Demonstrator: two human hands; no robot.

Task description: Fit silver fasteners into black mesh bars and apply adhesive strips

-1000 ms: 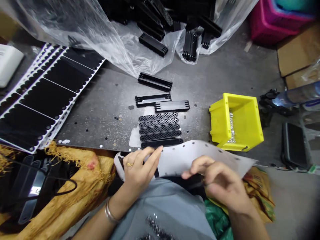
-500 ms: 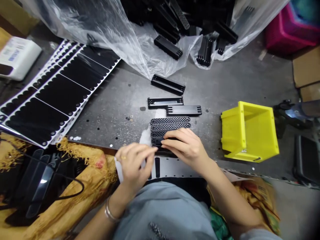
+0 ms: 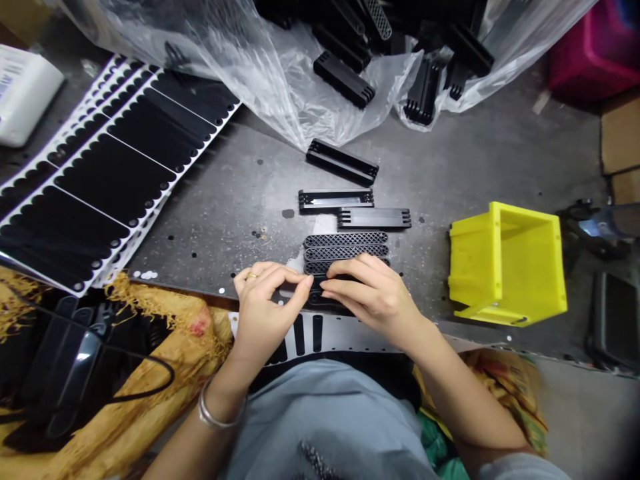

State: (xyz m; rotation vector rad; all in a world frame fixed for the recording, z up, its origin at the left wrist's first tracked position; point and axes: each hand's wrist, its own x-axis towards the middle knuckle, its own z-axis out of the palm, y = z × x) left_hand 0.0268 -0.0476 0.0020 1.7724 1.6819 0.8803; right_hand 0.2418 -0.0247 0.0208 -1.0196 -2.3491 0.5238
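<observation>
Several black plastic bars with a mesh face lie side by side in front of me. Over the nearest of them my left hand pinches the left end of a thin black strip between thumb and forefinger. My right hand is closed, its fingertips on the same strip just to the right. Those fingers cover most of the strip and the right part of the near bars. Below the hands, a white backing sheet with black strips hangs at the table edge.
Loose slotted black bars lie beyond the row. A clear plastic bag of black parts spreads across the back. Sheets of black stickers lie left; a yellow bin stands right. Yellow sacking is below left.
My left hand has moved up and right, its thumb and forefinger closing at the strip's end beside my right fingertips. My right hand stays almost in place. The whole view has shifted slightly.
</observation>
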